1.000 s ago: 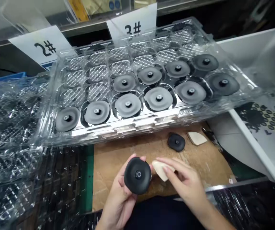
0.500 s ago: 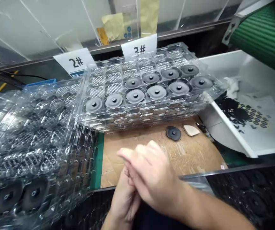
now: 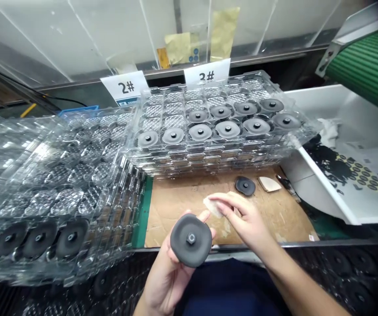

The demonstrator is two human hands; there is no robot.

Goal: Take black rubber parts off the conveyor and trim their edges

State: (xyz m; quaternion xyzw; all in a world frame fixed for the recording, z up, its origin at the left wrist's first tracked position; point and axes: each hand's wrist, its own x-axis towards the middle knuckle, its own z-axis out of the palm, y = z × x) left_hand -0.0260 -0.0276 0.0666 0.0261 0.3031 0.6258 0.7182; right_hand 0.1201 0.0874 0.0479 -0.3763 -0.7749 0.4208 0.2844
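My left hand (image 3: 168, 268) holds a dark grey, rounded-square disc (image 3: 189, 254) with a small raised hub at its middle, hub side up. Just to the right, my right hand (image 3: 246, 219) pinches a small white pad (image 3: 212, 206), perhaps cloth or felt, beside the disc's upper right edge; I cannot tell whether they touch. A second dark disc (image 3: 245, 186) lies on the cardboard sheet (image 3: 169, 206) past my right hand. Beside it rests a cream wedge-shaped pad (image 3: 269, 184).
Behind the cardboard stands a stack of clear plastic trays (image 3: 182, 162) with two rows partly filled by grey discs. More clear trays (image 3: 86, 197) rise at the left. A white bin (image 3: 327, 184) with black scraps and stickers sits right, below a green ribbed roller (image 3: 366, 61).
My hands, clasped together before, have moved apart. The grey disc now shows in my left hand and the white pad in my right. The camera view has shifted a little.
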